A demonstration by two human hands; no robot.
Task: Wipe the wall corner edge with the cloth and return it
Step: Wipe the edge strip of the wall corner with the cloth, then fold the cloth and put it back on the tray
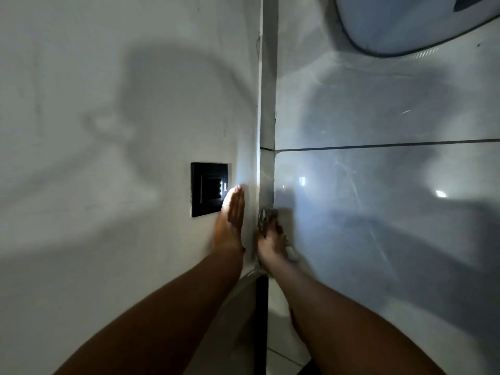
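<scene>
The wall corner edge [266, 109] runs vertically up the middle of the view, a narrow grey strip between a painted wall on the left and glossy tiles on the right. My right hand [270, 246] is shut on a crumpled grey cloth [266, 216] and presses it against the corner edge at about mid-height. The cloth sticks out above my fingers. My left hand [231, 220] lies flat and open on the painted wall just left of the edge, fingers together and pointing up.
A black switch plate [207, 189] is mounted on the painted wall [108, 131], touching the left side of my left hand. The tiled wall [378, 212] has a dark grout line. A white rounded fixture [405, 20] hangs at the top right. A dark vertical strip [261, 320] continues below the corner.
</scene>
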